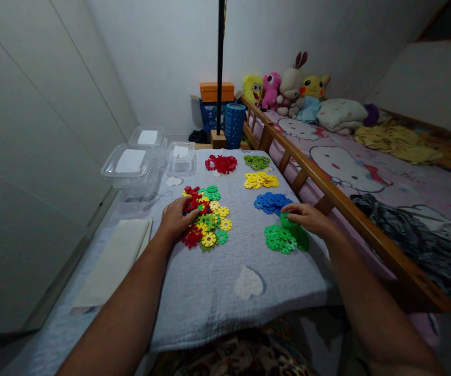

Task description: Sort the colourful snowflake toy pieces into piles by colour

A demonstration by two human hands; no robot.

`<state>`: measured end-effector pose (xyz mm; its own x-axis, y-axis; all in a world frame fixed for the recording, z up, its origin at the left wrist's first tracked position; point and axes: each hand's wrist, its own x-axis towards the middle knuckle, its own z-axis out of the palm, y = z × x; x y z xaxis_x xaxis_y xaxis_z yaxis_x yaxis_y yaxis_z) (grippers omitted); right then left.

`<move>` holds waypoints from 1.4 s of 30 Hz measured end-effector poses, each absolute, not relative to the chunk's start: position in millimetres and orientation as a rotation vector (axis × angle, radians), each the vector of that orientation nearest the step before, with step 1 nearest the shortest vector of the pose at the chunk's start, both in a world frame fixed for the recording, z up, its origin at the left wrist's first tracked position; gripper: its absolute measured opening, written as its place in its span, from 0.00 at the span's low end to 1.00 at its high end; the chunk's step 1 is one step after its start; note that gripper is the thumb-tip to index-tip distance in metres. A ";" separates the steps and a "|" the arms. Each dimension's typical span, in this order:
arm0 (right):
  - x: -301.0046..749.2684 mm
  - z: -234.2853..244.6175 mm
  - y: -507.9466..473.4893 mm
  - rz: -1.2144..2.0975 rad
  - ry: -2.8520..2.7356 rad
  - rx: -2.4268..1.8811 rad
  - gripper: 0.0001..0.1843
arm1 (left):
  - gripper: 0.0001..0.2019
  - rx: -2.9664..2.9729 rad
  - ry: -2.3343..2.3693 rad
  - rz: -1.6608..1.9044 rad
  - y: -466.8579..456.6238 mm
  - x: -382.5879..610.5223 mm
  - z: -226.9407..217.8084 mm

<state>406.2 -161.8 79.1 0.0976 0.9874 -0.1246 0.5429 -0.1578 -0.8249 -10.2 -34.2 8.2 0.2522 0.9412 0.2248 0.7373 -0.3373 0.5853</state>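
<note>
My left hand (175,215) rests at the left edge of a mixed pile of plastic snowflake discs (208,239) in red, yellow, green and blue. Its thumb and fingers are apart over the red pieces, the fingertips partly hidden. On the right, my right hand (310,218) pinches a green snowflake disc (287,219) above the heap of green discs (279,239). Just behind that lies a heap of blue discs (269,202). Farther back are heaps of yellow discs (261,180), light green discs (256,162) and red discs (221,164).
Clear lidded plastic boxes (125,169) stand at the back left of the cloth-covered table (244,318). A folded cream cloth (111,261) lies left of my forearm. A black pole (220,68) rises behind the table. The wooden bed rail (327,190) borders the right side.
</note>
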 end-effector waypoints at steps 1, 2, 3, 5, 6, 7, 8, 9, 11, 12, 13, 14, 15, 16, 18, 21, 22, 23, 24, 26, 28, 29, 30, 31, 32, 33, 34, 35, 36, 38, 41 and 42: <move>409.9 77.5 -170.6 0.935 -1.461 -1.773 0.18 | 0.27 2.164 1.536 0.779 -34.3 -10.1 7.8; 413.2 75.6 -178.6 0.934 -1.417 -1.767 0.18 | 0.27 2.158 1.537 0.779 -34.3 -10.2 7.6; 416.1 73.5 -185.6 0.939 -1.374 -1.762 0.18 | 0.27 2.150 1.536 0.784 -34.2 -10.3 7.6; 420.8 69.4 -197.5 0.954 -1.297 -1.768 0.18 | 0.27 2.137 1.519 0.811 -33.8 -10.7 7.6; 422.5 67.5 -202.3 0.960 -1.266 -1.777 0.18 | 0.26 2.135 1.504 0.831 -33.5 -10.8 7.7; 423.8 65.7 -206.5 0.961 -1.240 -1.785 0.18 | 0.26 2.133 1.490 0.855 -33.2 -10.9 7.8; 424.9 63.8 -210.2 0.952 -1.218 -1.791 0.19 | 0.25 2.130 1.478 0.878 -32.9 -11.1 7.8; 425.8 61.7 -213.5 0.940 -1.201 -1.795 0.19 | 0.25 2.126 1.471 0.900 -32.6 -11.2 7.8; 427.3 56.7 -218.9 0.925 -1.181 -1.805 0.19 | 0.24 2.116 1.476 0.938 -32.0 -11.4 7.6; 428.1 53.7 -221.2 0.923 -1.176 -1.810 0.19 | 0.23 2.111 1.483 0.951 -31.7 -11.6 7.4; 429.1 50.4 -223.4 0.923 -1.171 -1.815 0.19 | 0.23 2.108 1.491 0.957 -31.5 -11.8 7.2; 430.1 47.1 -225.3 0.920 -1.165 -1.817 0.18 | 0.22 2.107 1.497 0.958 -31.3 -12.0 6.9; 431.1 43.8 -227.1 0.911 -1.159 -1.818 0.18 | 0.22 2.106 1.503 0.956 -31.1 -12.2 6.6; 432.1 40.8 -228.7 0.899 -1.159 -1.818 0.17 | 0.22 2.105 1.507 0.951 -31.0 -12.3 6.3; 433.6 36.1 -231.1 0.869 -1.182 -1.820 0.16 | 0.22 2.105 1.512 0.945 -31.0 -12.5 5.6; 433.5 33.1 -233.0 0.811 -1.231 -1.840 0.15 | 0.22 2.119 1.507 0.939 -31.3 -12.3 5.1; 433.0 32.8 -233.3 0.787 -1.239 -1.854 0.15 | 0.22 2.122 1.507 0.935 -31.5 -12.2 5.1; 432.3 32.6 -233.6 0.763 -1.243 -1.868 0.15 | 0.22 2.122 1.511 0.932 -31.6 -12.1 5.3; 431.7 32.4 -233.8 0.742 -1.246 -1.882 0.15 | 0.21 2.119 1.518 0.929 -31.7 -12.0 5.7; 430.7 31.3 -234.4 0.712 -1.243 -1.899 0.15 | 0.21 2.108 1.530 0.922 -32.0 -11.9 6.5; 430.4 29.4 -235.3 0.686 -1.226 -1.902 0.15 | 0.21 2.104 1.531 0.919 -32.2 -12.0 7.0; 430.5 28.3 -236.0 0.677 -1.217 -1.900 0.16 | 0.21 2.103 1.531 0.917 -32.2 -12.1 7.0; 430.6 27.2 -236.9 0.671 -1.208 -1.895 0.16 | 0.21 2.101 1.534 0.916 -32.2 -12.3 6.8; 430.7 26.2 -237.9 0.670 -1.202 -1.890 0.16 | 0.22 2.097 1.539 0.920 -32.1 -12.5 6.3; 430.7 25.4 -238.9 0.669 -1.196 -1.887 0.16 | 0.22 2.093 1.545 0.924 -32.0 -12.6 5.6; 430.6 24.8 -240.0 0.668 -1.188 -1.887 0.16 | 0.22 2.088 1.549 0.927 -31.8 -12.7 4.7; 430.2 24.3 -241.0 0.662 -1.177 -1.889 0.16 | 0.23 2.081 1.554 0.932 -31.7 -12.8 3.7; 429.7 24.0 -242.0 0.650 -1.162 -1.891 0.16 | 0.23 2.072 1.561 0.938 -31.5 -12.8 2.6; 428.9 23.8 -242.9 0.632 -1.143 -1.896 0.16 | 0.24 2.061 1.568 0.941 -31.4 -12.8 1.7; 426.8 23.3 -244.3 0.596 -1.101 -1.900 0.16 | 0.24 2.036 1.587 0.933 -31.4 -12.7 0.2; 423.7 22.0 -246.1 0.571 -1.044 -1.896 0.17 | 0.25 2.022 1.605 0.910 -31.8 -12.4 -0.3; 422.9 21.6 -246.7 0.566 -1.024 -1.894 0.18 | 0.25 2.027 1.602 0.902 -32.0 -12.4 -0.1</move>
